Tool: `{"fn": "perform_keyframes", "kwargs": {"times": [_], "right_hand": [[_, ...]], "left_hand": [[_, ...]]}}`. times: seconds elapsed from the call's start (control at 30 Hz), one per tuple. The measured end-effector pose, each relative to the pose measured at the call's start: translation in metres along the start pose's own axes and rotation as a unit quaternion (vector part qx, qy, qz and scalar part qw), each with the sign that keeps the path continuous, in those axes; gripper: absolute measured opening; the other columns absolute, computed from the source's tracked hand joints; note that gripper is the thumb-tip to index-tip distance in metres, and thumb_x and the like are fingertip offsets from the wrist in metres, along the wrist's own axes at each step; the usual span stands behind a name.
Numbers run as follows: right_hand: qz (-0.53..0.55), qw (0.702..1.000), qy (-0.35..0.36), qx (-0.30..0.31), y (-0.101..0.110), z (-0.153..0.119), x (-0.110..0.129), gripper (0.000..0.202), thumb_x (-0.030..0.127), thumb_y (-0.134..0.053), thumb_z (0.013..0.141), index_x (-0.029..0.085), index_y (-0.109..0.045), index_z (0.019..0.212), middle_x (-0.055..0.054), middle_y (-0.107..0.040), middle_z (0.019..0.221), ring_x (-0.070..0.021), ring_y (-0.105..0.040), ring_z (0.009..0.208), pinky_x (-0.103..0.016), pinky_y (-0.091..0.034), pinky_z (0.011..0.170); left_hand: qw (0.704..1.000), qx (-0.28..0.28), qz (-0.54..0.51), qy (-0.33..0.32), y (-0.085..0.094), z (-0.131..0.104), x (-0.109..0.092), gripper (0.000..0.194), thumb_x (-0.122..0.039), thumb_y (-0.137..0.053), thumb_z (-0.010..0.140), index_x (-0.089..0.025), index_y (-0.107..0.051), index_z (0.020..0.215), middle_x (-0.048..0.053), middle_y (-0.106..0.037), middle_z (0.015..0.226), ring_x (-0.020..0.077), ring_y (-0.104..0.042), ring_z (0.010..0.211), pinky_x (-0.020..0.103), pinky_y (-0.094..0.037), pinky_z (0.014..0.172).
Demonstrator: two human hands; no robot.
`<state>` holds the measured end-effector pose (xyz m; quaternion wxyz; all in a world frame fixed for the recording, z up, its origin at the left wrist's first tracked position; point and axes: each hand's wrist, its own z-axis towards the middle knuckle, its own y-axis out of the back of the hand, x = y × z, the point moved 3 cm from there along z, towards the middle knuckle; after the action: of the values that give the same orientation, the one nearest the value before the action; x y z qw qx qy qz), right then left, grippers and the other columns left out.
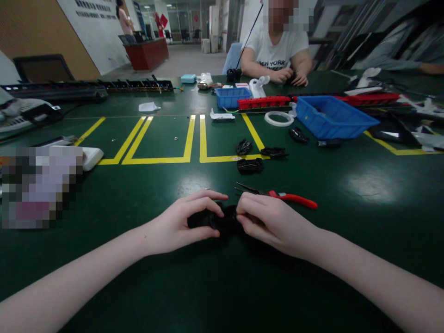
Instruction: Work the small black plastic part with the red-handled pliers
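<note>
left forearm (90, 270): bare, slender, tapering | small dark round spot (145, 237) near left wrist (155, 238) | left grip (180, 223): bare, slim-fingered | right forearm (367, 263): bare, slender, tapering | right grip (277, 219): bare, slim-fingered

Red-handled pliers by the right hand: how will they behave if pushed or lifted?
Probably stiff and fairly heavy for their size: the pliers have dark, metal-looking jaws. They lie flat on the table, so likely slide or pivot rather than roll. They look slightly open, so may swing at the hinge when lifted.
</note>
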<state>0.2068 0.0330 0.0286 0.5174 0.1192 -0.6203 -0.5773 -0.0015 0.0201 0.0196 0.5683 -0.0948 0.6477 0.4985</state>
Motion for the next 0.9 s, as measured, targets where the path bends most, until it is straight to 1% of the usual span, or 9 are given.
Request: {"fn": "perform_keyframes", "kwargs": {"times": [0.1,0.23,0.37,0.53,0.6,0.77,0.9], "right_hand": [[0.001,1.0,0.003,-0.012,-0.0015,-0.0009,-0.0018,0.012,0.016,-0.047,0.096,0.018,-0.059,0.096,-0.005,-0.063,0.092,-0.015,-0.058,0.078,-0.027,-0.043,0.067],[-0.018,0.999,0.01,-0.045,-0.0015,-0.0005,-0.002,0.016,0.016,-0.045,0.098,0.017,-0.061,0.098,-0.006,-0.064,0.093,-0.0152,-0.061,0.081,-0.027,-0.045,0.068],[-0.07,0.995,0.023,-0.063,-0.0025,0.0016,0.0005,0.017,0.017,-0.045,0.099,0.017,-0.062,0.1,-0.006,-0.066,0.094,-0.0155,-0.061,0.082,-0.028,-0.047,0.069],[-0.154,0.983,0.05,-0.082,-0.0048,0.0035,0.0002,0.017,0.018,-0.045,0.099,0.015,-0.062,0.096,-0.006,-0.066,0.091,-0.0158,-0.061,0.079,-0.029,-0.046,0.066],[-0.17,0.98,0.057,-0.083,-0.0053,0.0037,-0.0006,0.017,0.017,-0.045,0.099,0.015,-0.061,0.095,-0.006,-0.065,0.089,-0.0155,-0.061,0.077,-0.029,-0.046,0.065],[-0.193,0.975,0.079,-0.074,-0.0062,0.0044,0.0019,0.02,0.016,-0.042,0.1,0.014,-0.062,0.097,-0.006,-0.066,0.092,-0.0148,-0.061,0.077,-0.028,-0.045,0.064],[-0.201,0.973,0.091,-0.066,-0.0058,0.0045,0.0051,0.019,0.015,-0.043,0.099,0.014,-0.062,0.096,-0.006,-0.066,0.092,-0.0146,-0.061,0.078,-0.027,-0.045,0.064]], "left_hand": [[0.999,0.002,0.041,-0.007,0.0023,0.0012,0.0018,0.032,-0.016,-0.063,0.093,-0.025,-0.061,0.124,0.007,-0.062,0.132,0.0222,-0.058,0.124,0.04,-0.048,0.108],[0.998,0.03,0.053,-0.009,0.0014,0.0022,0.0044,0.038,-0.017,-0.061,0.095,-0.025,-0.058,0.132,0.006,-0.065,0.128,0.0209,-0.061,0.12,0.037,-0.051,0.104],[0.998,0.034,0.049,-0.016,0.0002,0.0039,0.0053,0.037,-0.019,-0.063,0.095,-0.024,-0.059,0.132,0.005,-0.066,0.127,0.0204,-0.061,0.119,0.036,-0.052,0.103],[0.999,0.037,0.028,-0.014,0.0005,0.0056,0.0079,0.038,-0.021,-0.064,0.095,-0.022,-0.06,0.132,0.006,-0.066,0.127,0.0204,-0.062,0.116,0.035,-0.053,0.101],[0.999,0.035,0.018,-0.014,0.0011,0.0059,0.009,0.037,-0.021,-0.064,0.095,-0.02,-0.061,0.132,0.007,-0.066,0.126,0.0204,-0.063,0.115,0.035,-0.052,0.101],[0.999,0.037,0.005,-0.016,0.0014,0.006,0.01,0.039,-0.02,-0.063,0.096,-0.023,-0.059,0.135,0.005,-0.066,0.125,0.0197,-0.062,0.116,0.035,-0.052,0.101],[0.999,0.039,0.009,-0.018,0.001,0.0062,0.0101,0.037,-0.019,-0.062,0.096,-0.023,-0.061,0.132,0.005,-0.067,0.125,0.0188,-0.063,0.115,0.034,-0.052,0.101]]}}
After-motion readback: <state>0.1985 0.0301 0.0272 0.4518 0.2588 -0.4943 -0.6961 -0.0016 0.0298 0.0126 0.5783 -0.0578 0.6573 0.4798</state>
